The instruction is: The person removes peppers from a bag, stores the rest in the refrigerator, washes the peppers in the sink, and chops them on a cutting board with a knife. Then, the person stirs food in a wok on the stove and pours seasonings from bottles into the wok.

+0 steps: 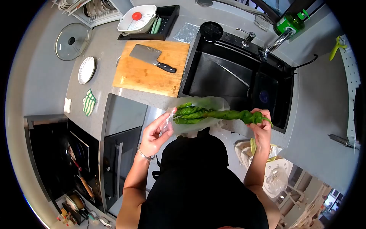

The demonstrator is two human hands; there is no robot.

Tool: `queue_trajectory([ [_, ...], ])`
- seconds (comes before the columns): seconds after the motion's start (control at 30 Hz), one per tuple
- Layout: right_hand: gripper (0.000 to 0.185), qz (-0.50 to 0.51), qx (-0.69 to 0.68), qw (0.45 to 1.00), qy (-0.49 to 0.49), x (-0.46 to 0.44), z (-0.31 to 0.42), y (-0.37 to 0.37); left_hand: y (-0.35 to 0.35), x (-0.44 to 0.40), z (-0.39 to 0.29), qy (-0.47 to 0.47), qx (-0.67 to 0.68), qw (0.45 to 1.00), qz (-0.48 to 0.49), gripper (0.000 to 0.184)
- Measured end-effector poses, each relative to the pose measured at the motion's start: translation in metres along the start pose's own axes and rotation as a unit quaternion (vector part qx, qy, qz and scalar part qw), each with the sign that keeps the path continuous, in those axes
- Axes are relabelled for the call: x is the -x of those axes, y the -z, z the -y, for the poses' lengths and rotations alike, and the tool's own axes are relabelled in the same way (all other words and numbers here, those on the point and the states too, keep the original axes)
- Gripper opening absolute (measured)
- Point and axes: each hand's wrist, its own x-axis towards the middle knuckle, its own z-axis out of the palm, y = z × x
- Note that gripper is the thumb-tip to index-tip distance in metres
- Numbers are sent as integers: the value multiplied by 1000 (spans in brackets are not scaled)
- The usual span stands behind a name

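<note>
In front of my body I hold a clear plastic bag (pixel 207 102) with several long, wrinkled green peppers (pixel 187 113) inside. My left hand (pixel 155 131) pinches one end of the bag, close to the ends of these peppers. A single long green pepper (pixel 236 115) stretches out of the bag to the right. Its curled end is gripped between the fingers of my right hand (pixel 261 128), near the front edge of the sink. Part of that pepper still lies in the bag's opening.
A cleaver (pixel 146 53) lies on a wooden cutting board (pixel 148 80) left of the black sink (pixel 225 72). Behind the board, a white colander (pixel 131 24) holds a red object. A white dish (pixel 87 70), a glass lid (pixel 72 42) and a striped cloth (pixel 89 103) are farther left.
</note>
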Motion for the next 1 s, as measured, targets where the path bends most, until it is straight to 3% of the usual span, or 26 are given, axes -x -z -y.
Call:
queue_trajectory([
  [0.07, 47, 4, 40, 999, 10, -1, -2, -4, 2, 1, 0, -20, -36, 999, 5, 52],
  [0.17, 52, 68, 150, 981, 99, -10, 13, -29, 2, 3, 1, -30, -51, 998, 2, 50],
  [0.3, 51, 112, 169, 976, 77, -30, 16, -51, -6, 2, 1, -54, -29, 998, 2, 49],
  [0.43, 48, 59, -22, 998, -11, -51, -1, -36, -13, -2, 4, -80, -3, 997, 16, 47],
  [0.6, 34, 30, -33, 999, -7, -48, -12, -20, -17, -6, -2, -100, -36, 994, 21, 44],
  [0.9, 36, -19, -48, 999, 15, -37, -11, -4, -21, -5, -2, -95, -39, 995, 8, 39],
  [1.0, 34, -49, -60, 994, 72, -27, -11, 16, -22, -5, -6, -92, -75, 993, 29, 37],
])
